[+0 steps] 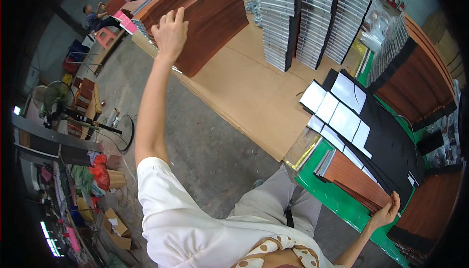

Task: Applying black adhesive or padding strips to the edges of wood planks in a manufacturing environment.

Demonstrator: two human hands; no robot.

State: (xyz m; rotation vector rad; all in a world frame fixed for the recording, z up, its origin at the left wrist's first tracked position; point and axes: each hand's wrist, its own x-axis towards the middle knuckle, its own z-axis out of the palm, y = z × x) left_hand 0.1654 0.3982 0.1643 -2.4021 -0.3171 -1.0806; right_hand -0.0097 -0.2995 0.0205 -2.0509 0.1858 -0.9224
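My left hand (171, 33) reaches far forward, fingers stretched and slightly apart, at the near end of a stack of long curved reddish-brown wood-grain panels (215, 21). Nothing shows in its grasp. At the lower right, my right hand (386, 212) is closed around the end of a brown wood-grain panel (354, 177). That panel lies on a few similar ones with silvery edges. Beside them lie black sheets (391, 136) with white rectangular patches (337, 114).
Tall stacks of silver-edged panels (278, 23) stand at the back on brown cardboard (244, 77). More panels (415, 77) stand right on the green tabletop (312, 180). A fan (58, 97), a red bag (100, 170) and an open carton (117, 229) are left; a person (95, 19) sits far off.
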